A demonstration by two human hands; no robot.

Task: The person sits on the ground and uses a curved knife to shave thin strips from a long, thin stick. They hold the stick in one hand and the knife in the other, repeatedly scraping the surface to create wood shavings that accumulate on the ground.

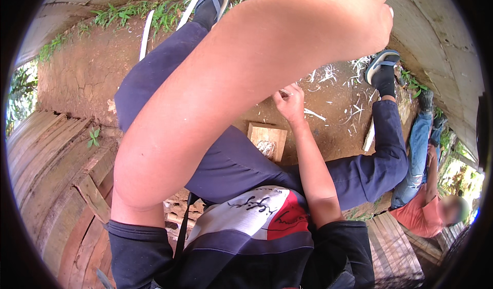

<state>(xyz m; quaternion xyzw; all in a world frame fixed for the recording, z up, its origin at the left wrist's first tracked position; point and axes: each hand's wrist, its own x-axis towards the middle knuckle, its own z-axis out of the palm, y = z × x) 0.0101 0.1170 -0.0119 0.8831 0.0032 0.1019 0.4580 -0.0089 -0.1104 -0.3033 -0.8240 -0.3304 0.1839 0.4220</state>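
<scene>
The left forearm slants above the right hand, its fingers bent.

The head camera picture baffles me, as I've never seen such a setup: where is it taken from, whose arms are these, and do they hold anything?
There is no machine here, just a person's two bare hands. A wide fisheye camera worn on the head looks down, so straight edges bend near the rim. The left forearm looks huge because it is close to the lens; the left hand is cut off by the top edge. Beyond it, the right hand has its fingers curled. I cannot tell whether either hand holds anything. On the bare earth lie pale shavings, and between the legs there is a wooden block. At the right is another person in an orange-red top.
</scene>
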